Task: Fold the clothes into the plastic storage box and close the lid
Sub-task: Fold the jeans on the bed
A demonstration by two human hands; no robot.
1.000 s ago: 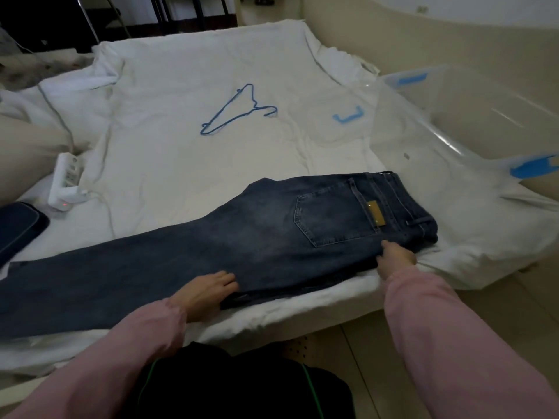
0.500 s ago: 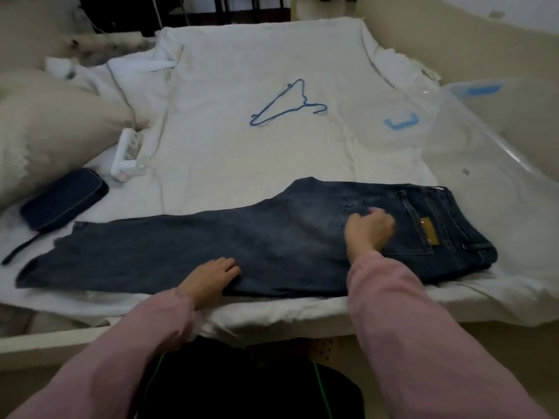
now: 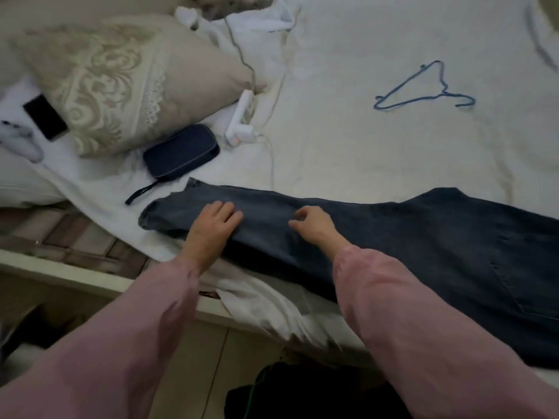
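- A bed covered with a rumpled white sheet [image 3: 348,152] fills most of the frame; its pale frame edge [image 3: 60,270] runs across the lower left, with floor below it.
- The jeans [image 3: 423,243] lie flat on the sheet near the bed's front edge. They stretch from the right edge of the frame, where a back pocket shows, to the leg hems left of centre.
- The left hand [image 3: 216,225] rests palm down on the leg just right of the hems, fingers straight and slightly spread, flat on the denim.
- The right hand [image 3: 314,226] sits on the same leg, just right of the left hand and apart from it. Its fingers are curled, with the tips down on the cloth; whether they pinch a fold I cannot tell.
- Both forearms wear pink sleeves [image 3: 408,313] and reach in from the bottom of the frame.
- A dark blue zip pouch [image 3: 181,151] with a wrist strap lies just above the hems, near them.
- A white power strip [image 3: 242,119] with a small red light sits right of the pouch, with a cable running off it.
- A beige patterned pillow [image 3: 121,80] fills the upper left, and a dark phone [image 3: 45,116] lies at its left edge.
- A blue wire hanger [image 3: 423,89] lies on the sheet at upper right, well apart from the jeans.
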